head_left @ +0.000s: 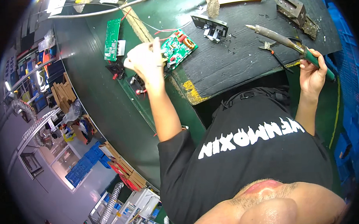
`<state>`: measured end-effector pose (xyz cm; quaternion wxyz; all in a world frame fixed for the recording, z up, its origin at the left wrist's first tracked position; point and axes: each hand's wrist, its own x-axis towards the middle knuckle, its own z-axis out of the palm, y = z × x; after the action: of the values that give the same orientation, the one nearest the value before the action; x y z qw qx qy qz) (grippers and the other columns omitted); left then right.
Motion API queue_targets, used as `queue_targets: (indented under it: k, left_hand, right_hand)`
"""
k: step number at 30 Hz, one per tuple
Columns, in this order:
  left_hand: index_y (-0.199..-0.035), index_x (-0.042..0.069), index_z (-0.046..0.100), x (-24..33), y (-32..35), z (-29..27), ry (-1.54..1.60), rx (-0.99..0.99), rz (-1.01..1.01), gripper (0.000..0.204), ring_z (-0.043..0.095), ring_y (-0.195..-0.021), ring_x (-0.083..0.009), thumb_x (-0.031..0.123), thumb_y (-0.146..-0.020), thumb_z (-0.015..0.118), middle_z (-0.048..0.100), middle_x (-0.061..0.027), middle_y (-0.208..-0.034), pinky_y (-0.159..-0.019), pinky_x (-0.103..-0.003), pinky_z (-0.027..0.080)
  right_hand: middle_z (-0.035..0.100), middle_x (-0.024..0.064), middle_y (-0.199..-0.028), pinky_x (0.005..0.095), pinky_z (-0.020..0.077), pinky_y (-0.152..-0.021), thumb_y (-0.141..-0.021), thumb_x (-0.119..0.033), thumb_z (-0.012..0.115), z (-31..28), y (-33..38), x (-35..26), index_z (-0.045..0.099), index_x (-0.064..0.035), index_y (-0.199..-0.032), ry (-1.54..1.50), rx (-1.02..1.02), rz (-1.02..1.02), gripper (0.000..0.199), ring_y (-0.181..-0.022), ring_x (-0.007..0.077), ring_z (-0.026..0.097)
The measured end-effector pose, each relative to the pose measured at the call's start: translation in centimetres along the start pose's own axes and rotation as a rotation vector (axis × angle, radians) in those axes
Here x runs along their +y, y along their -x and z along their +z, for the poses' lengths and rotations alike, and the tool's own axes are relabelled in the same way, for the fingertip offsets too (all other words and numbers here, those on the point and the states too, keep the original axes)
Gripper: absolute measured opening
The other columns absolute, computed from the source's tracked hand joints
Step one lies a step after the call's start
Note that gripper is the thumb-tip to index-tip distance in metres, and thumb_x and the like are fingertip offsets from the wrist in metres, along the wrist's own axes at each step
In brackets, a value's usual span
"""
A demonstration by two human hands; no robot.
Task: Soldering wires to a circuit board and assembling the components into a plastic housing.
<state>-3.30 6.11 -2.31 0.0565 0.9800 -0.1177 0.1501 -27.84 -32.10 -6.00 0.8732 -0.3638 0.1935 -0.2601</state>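
Observation:
My right hand (312, 72) is wrapped round the green handle of a soldering iron (279, 38), whose tapered tip points left over the black work surface. At the left, my left hand (145, 61) is closed at the near left edge of a green circuit board (179, 50) and appears to grip it; glare hides some of its fingers. Red parts and a copper-coloured coil stand on that board, and thin wires run from it. Just left of this hand, another green circuit board (113, 39) rests on the green bench.
Orange-handled cutters (273, 53) lie below the iron. Behind the held board stands a black bracket with metal parts (210, 27). A dark metal block (293, 9) sits at the far right of the black board (240, 54). Blue crates (346, 66) line the right side.

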Motion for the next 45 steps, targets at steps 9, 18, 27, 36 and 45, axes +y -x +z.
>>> queue_targets:
  k: [9,18,27,36,45]
  left_hand:
    - [-0.079,0.010,0.075,4.1,2.1,4.8,0.350,0.158,-0.359,0.023,0.062,-0.083,-0.0214,0.033,-0.078,0.072,0.070,-0.0077,-0.075,-0.085,-0.038,0.029]
    - [-0.087,0.010,0.064,3.3,4.1,3.6,0.378,0.437,-0.082,0.015,0.062,-0.091,-0.0166,0.017,-0.078,0.074,0.066,-0.0030,-0.097,-0.095,-0.039,0.028]
    - [-0.090,-0.001,0.066,2.9,4.8,-0.1,0.910,0.396,-0.261,0.008,0.063,-0.079,-0.0216,-0.003,-0.082,0.066,0.069,-0.0084,-0.090,-0.078,-0.033,0.049]
    - [-0.086,0.001,0.066,5.2,7.5,1.2,0.755,-0.158,0.189,0.010,0.063,-0.087,-0.0272,0.001,-0.076,0.069,0.068,-0.0122,-0.096,-0.080,-0.035,0.050]
    - [-0.086,0.000,0.066,5.6,6.8,1.9,0.892,0.004,0.336,0.014,0.060,-0.093,-0.0283,0.002,-0.073,0.072,0.067,-0.0105,-0.106,-0.083,-0.036,0.048]
  right_hand:
    - [0.066,0.0151,-0.106,0.0282,0.0497,-0.062,-0.094,-0.023,0.053,0.4,-0.9,0.1,0.064,0.0010,-0.104,0.006,-0.027,0.046,0.029,-0.073,0.0222,0.063]
    - [0.067,0.0164,-0.106,0.0284,0.0498,-0.063,-0.094,-0.023,0.052,-0.5,-1.2,-0.7,0.065,0.0001,-0.104,0.005,-0.005,0.030,0.028,-0.075,0.0230,0.062]
    - [0.067,0.0174,-0.105,0.0283,0.0496,-0.063,-0.094,-0.023,0.053,-0.2,-1.3,-0.3,0.066,0.0001,-0.103,-0.004,-0.003,0.029,0.029,-0.073,0.0228,0.061]
    - [0.066,0.0173,-0.105,0.0285,0.0494,-0.064,-0.093,-0.023,0.053,0.5,-1.7,0.3,0.067,-0.0002,-0.103,-0.009,-0.038,0.065,0.028,-0.074,0.0223,0.060]
    - [0.067,0.0159,-0.106,0.0282,0.0491,-0.064,-0.093,-0.023,0.055,0.1,-1.2,0.5,0.066,-0.0003,-0.103,0.029,0.001,0.062,0.028,-0.075,0.0228,0.060]
